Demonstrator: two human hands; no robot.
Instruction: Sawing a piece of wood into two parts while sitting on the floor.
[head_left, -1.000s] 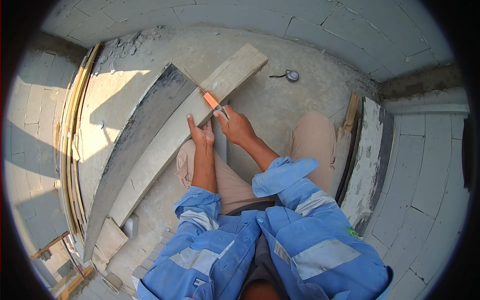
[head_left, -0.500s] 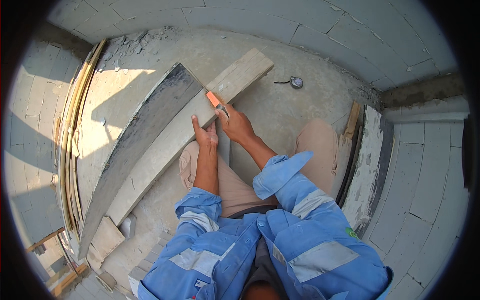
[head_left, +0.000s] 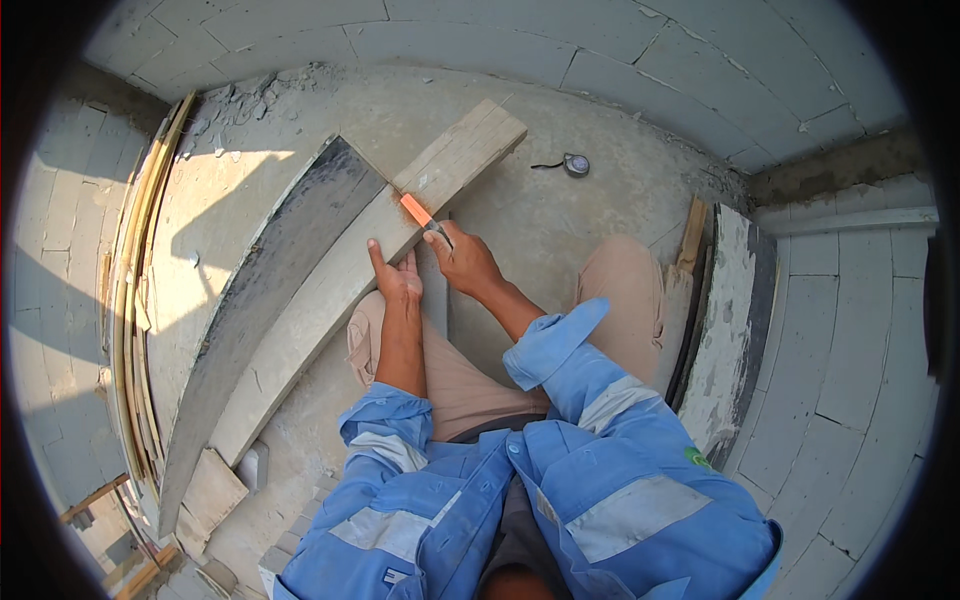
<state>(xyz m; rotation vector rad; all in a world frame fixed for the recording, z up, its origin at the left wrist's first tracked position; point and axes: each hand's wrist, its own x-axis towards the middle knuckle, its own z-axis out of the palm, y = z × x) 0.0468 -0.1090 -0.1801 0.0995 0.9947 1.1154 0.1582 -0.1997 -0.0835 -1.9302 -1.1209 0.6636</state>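
Note:
A long pale board (head_left: 307,305) lies diagonally before me, beside a wide panel (head_left: 255,300) with a dark face. In my right hand (head_left: 462,255) is an orange-and-black tool (head_left: 415,210), held against the board’s upper part, with reddish dust around it. A thin part extends from the tool toward the upper left; its exact shape is unclear. My left hand (head_left: 400,280) holds the board’s lower edge from underneath, thumb up along the side, fingertips partly hidden.
A tape measure (head_left: 575,164) lies on the concrete floor (head_left: 600,200). Long thin timber strips (head_left: 135,290) lean at the left; weathered boards (head_left: 722,330) stand at my right knee. Grey block walls (head_left: 840,330) surround me, with rubble (head_left: 250,100) along the back.
The orange tool shifts slightly up and back down on the board with my right hand. My left hand keeps its hold. The whole view shifts a little.

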